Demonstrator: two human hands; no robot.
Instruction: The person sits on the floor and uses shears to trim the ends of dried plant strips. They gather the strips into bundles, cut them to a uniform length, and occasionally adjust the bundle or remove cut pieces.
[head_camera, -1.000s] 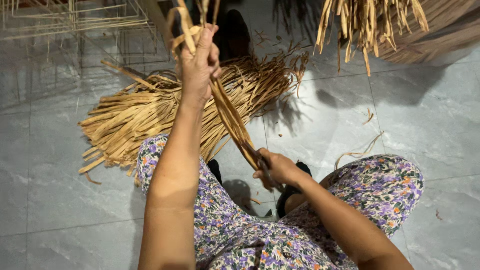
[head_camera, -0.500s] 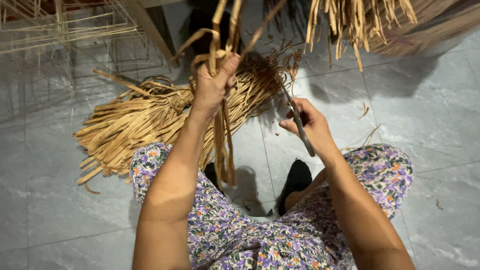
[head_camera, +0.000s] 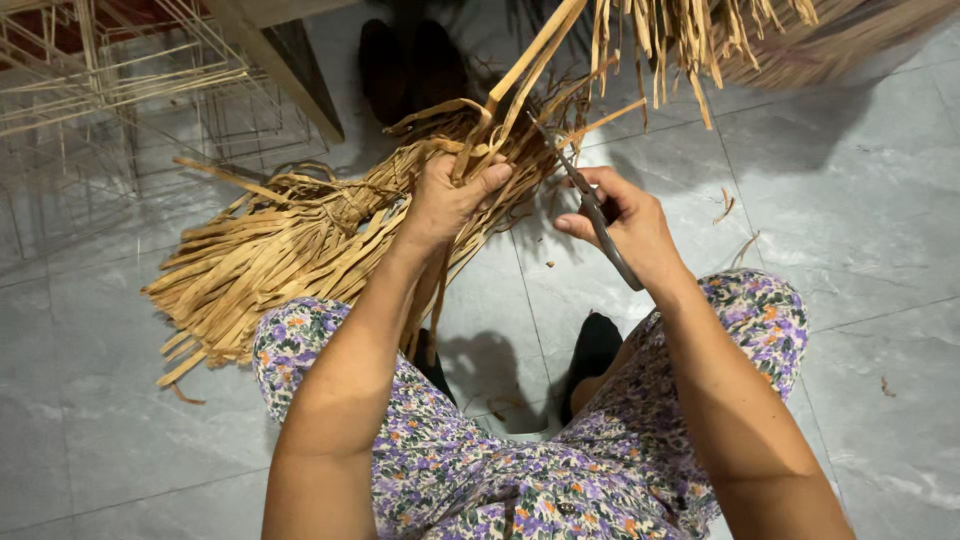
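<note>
Left hand grips a few straw strips taut, fingers wrapped round them; right hand holds scissors, blades up at the strips. Risk: blades sit close to the left fingers, so a slip could nick them, or cut crooked.

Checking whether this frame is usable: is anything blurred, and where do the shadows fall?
Head view: left hand, right hand and scissors are sharp; the straw fringe at top right is smeared. Soft shadows lie on the grey tile floor between the knees and under the fringe; mild sheen, no harsh glare.
</note>
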